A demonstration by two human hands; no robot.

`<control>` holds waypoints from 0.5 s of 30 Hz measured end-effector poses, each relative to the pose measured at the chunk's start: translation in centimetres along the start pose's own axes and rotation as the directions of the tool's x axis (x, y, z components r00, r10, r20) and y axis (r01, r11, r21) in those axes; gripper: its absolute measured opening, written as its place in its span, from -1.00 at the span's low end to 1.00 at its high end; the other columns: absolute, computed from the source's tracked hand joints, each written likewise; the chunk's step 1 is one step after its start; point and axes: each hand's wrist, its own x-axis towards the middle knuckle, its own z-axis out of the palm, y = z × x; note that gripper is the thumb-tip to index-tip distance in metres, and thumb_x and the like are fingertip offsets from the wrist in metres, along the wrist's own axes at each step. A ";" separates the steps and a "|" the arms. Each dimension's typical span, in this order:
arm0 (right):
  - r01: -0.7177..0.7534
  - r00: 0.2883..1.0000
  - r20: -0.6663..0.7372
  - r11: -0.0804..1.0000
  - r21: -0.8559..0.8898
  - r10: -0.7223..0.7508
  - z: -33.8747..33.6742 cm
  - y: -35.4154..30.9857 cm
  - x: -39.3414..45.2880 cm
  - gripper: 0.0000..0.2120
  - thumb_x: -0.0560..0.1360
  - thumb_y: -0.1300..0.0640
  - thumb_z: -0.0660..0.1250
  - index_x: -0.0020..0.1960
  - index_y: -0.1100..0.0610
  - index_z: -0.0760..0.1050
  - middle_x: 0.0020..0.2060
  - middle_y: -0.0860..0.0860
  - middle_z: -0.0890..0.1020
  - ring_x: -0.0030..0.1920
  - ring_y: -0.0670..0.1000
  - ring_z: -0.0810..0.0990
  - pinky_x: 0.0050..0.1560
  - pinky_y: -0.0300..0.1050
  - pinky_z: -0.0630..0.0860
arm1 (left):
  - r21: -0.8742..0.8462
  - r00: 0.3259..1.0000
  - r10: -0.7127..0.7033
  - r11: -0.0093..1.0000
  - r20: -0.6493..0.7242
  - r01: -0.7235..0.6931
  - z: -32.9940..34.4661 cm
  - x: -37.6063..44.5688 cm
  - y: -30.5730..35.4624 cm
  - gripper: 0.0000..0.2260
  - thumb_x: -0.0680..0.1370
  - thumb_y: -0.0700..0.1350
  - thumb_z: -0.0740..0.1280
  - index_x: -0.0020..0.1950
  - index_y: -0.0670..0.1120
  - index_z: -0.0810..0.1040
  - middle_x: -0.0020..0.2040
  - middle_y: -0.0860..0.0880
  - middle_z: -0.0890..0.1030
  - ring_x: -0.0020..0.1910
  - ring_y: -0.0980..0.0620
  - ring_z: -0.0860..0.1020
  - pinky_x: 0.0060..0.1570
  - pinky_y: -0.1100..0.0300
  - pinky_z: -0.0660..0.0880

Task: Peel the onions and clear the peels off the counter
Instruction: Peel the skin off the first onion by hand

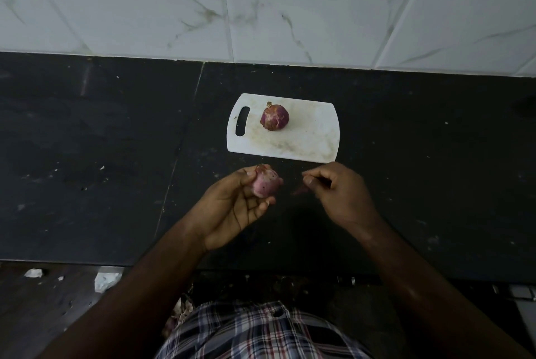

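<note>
Now your left hand (240, 202) cups a pale onion (265, 184) at frame center; your right hand (339, 193) pinches a dark peel strip (300, 190). Another onion (274, 117) sits on the cutting board (307, 138) above.

Seen from above, a person's two bare forearms reach forward from the bottom edge, with no sleeves, watch, bracelets or rings visible on them. The left hand (240, 202) and right hand (338, 193) are bare and ungloved, with short fingernails. At the bottom centre lies a woven plaid garment (261, 332), checked in dark navy, white and grey with thin red lines. It has a small dark buttonhole-like opening near its upper edge.
</note>
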 end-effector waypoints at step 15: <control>0.088 0.988 0.087 0.925 0.370 -0.129 0.0 -5.8 0.7 -0.64 0.46 0.27 0.48 0.20 -0.01 0.61 -0.04 -0.09 0.71 0.02 -0.13 0.67 0.11 -0.06 0.62 | 0.178 0.995 0.097 0.979 0.019 -0.099 -0.2 0.3 0.4 -0.66 0.53 -0.08 0.37 0.27 -0.17 0.54 -0.03 -0.15 0.64 -0.26 0.05 0.57 -0.29 0.28 0.56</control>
